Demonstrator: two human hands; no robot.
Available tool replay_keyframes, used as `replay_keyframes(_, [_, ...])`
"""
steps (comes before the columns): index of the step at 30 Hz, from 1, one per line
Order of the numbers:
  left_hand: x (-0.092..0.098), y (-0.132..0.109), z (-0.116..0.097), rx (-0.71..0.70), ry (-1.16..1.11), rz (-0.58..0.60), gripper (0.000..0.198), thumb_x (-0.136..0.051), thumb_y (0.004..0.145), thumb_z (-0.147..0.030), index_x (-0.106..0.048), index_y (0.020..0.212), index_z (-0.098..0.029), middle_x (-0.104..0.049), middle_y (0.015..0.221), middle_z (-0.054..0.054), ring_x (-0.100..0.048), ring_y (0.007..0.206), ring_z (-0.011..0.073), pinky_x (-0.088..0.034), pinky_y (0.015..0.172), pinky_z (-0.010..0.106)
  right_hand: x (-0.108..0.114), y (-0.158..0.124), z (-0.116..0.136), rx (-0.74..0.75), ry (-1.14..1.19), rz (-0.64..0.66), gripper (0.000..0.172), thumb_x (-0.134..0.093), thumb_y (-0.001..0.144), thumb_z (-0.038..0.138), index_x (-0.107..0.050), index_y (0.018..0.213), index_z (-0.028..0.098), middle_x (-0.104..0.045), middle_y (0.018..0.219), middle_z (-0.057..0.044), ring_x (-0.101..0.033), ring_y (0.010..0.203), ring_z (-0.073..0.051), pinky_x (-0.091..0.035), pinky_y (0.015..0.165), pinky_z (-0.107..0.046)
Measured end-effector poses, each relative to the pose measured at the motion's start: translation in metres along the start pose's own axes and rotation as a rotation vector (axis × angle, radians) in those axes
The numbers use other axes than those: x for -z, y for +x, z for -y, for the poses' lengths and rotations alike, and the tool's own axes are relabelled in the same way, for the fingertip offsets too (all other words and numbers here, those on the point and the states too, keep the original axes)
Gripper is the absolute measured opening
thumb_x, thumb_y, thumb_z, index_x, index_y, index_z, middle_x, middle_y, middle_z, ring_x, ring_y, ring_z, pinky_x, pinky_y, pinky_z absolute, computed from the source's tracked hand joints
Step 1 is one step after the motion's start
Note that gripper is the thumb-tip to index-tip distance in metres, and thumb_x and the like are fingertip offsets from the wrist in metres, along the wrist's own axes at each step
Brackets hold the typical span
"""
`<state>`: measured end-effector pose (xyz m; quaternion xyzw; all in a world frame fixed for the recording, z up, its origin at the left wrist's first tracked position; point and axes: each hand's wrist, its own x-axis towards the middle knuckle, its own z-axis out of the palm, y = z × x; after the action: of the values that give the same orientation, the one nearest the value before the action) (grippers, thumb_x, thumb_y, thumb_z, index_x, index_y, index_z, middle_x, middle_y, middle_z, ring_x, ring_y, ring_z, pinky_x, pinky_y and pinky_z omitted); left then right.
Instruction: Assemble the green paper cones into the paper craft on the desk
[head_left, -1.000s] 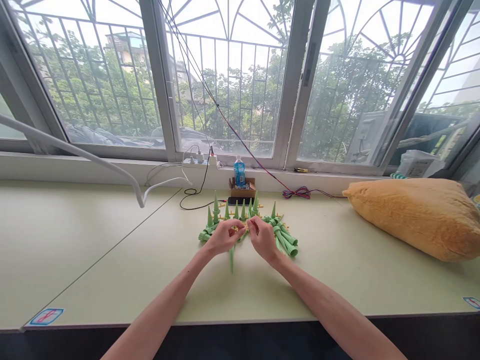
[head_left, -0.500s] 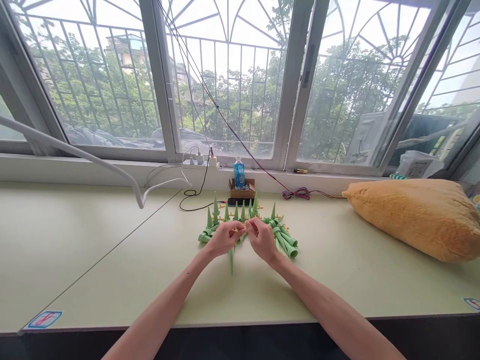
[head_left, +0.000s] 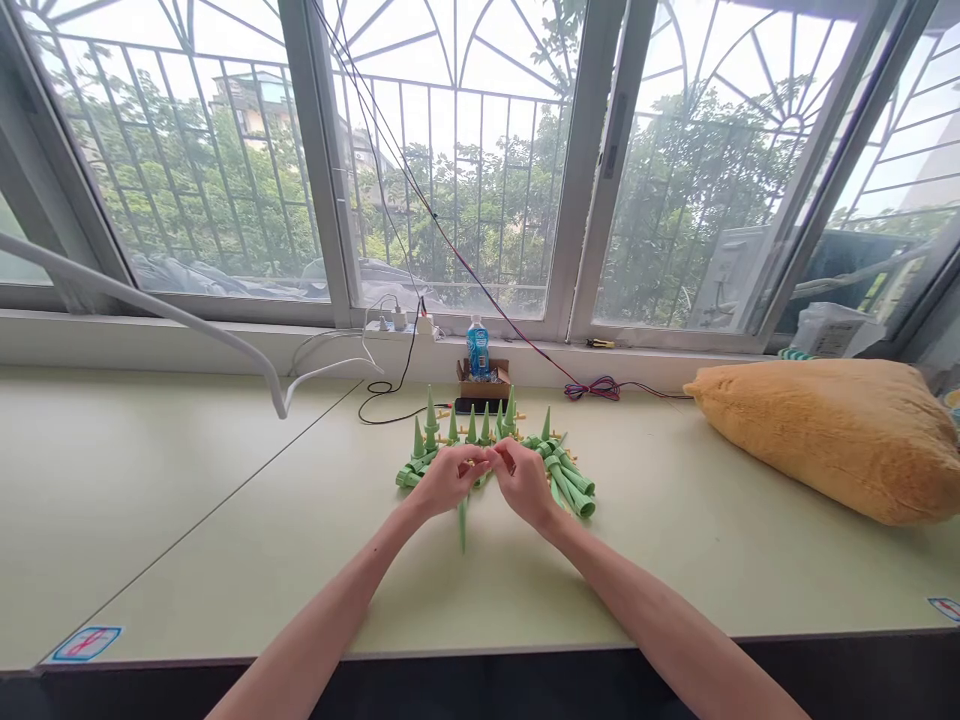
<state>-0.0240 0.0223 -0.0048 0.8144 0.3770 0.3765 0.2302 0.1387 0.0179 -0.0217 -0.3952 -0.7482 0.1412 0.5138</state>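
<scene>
Around two hands (head_left: 448, 480), at least seven cones (head_left: 453, 427) are standing from ten to two o'clock; one bottle (head_left: 478, 350), one box (head_left: 484, 390) and one phone (head_left: 462, 407) are sitting at twelve, one cushion (head_left: 817, 440) at three.

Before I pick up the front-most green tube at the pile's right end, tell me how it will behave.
The green tube would probably feel light for its size, since its open end looks hollow. It seems fairly stiff, holding a straight shape. Its round outline suggests it may roll if pushed across the table.
</scene>
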Motion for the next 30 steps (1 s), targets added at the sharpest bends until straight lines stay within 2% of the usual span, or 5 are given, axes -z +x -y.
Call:
replay_keyframes(8, [-0.0007, -0.0007, 0.0018, -0.020, 0.077, -0.003, 0.028, -0.047, 0.090, -0.034, -0.064, 0.079, -0.014, -0.053, 0.066, -0.002, -0.027, 0.051, 0.0054, -0.025, 0.046, 0.020, -0.0024, -0.0001, -0.0051, -0.001, -0.012, 0.003, 0.029, -0.043, 0.094, 0.036, -0.057, 0.075, 0.019, -0.059, 0.065, 0.001, -0.046, 0.055, -0.012, -0.033, 0.056, -0.022])
replay_keyframes(17, [-0.0015, -0.0003, 0.0051, -0.045, 0.192, -0.025, 0.033, -0.048, 0.090, -0.036, -0.058, 0.068, -0.015, -0.046, 0.058, -0.004, -0.029, 0.050, 0.0060, -0.027, 0.050, 0.021, -0.0017, 0.0000, -0.0037, -0.002, -0.006, -0.010, 0.029, -0.044, 0.095, 0.036, -0.055, 0.074, 0.019, -0.060, 0.065, 0.001, -0.046, 0.055, -0.012, -0.033, 0.056, -0.023])
replay_keyframes(24, [-0.0018, -0.0016, 0.0071, -0.068, 0.266, -0.030, 0.035, -0.049, 0.090, -0.036, -0.054, 0.063, -0.015, -0.050, 0.059, -0.003, -0.036, 0.052, 0.0072, -0.030, 0.054, 0.021, -0.0020, -0.0007, -0.0020, 0.001, -0.022, -0.035, 0.031, -0.042, 0.096, 0.037, -0.053, 0.072, 0.019, -0.057, 0.062, 0.001, -0.044, 0.053, -0.011, -0.033, 0.055, -0.022])
replay_keyframes(30, [-0.0039, -0.0025, 0.0107, -0.072, 0.282, -0.007, 0.030, -0.049, 0.089, -0.033, -0.052, 0.064, -0.016, -0.054, 0.060, -0.003, -0.039, 0.053, 0.0071, -0.031, 0.055, 0.021, -0.0022, -0.0002, -0.0018, -0.003, -0.028, -0.032, 0.031, -0.042, 0.095, 0.037, -0.055, 0.073, 0.019, -0.060, 0.064, 0.001, -0.046, 0.054, -0.011, -0.033, 0.056, -0.022])
